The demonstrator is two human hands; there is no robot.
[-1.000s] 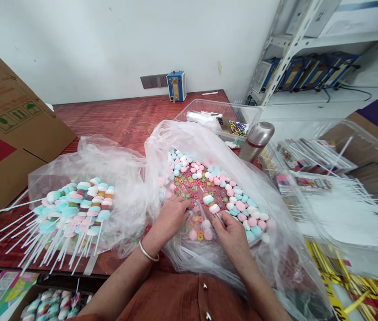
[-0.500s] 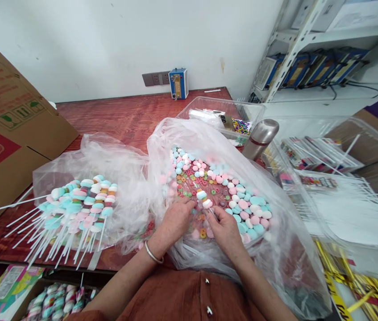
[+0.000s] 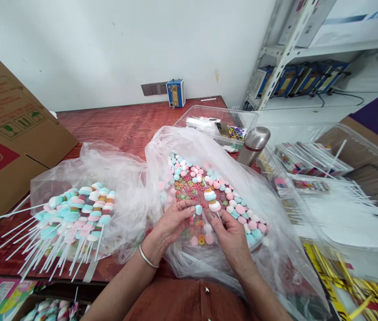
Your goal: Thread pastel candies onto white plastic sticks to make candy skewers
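Observation:
My left hand point(image 3: 174, 221) pinches a small blue round candy point(image 3: 198, 209) at its fingertips, just left of the skewer. My right hand point(image 3: 229, 233) grips a white stick threaded with several marshmallow and ring candies, the candy skewer point(image 3: 210, 199), held upright above the open plastic bag of loose candies point(image 3: 215, 196). Pink, blue and white marshmallows and small coloured rings fill that bag. A silver bangle sits on my left wrist.
A second plastic bag point(image 3: 75, 209) at the left holds several finished skewers with white sticks fanning toward the table edge. A cardboard box point(image 3: 4, 138) stands far left. A steel flask point(image 3: 253, 145), clear bins point(image 3: 218, 122) and white sticks point(image 3: 339, 200) lie right.
My left hand has lifted out of the loose candies with a blue piece pinched. The right hand has raised the skewer slightly and tilted it upright.

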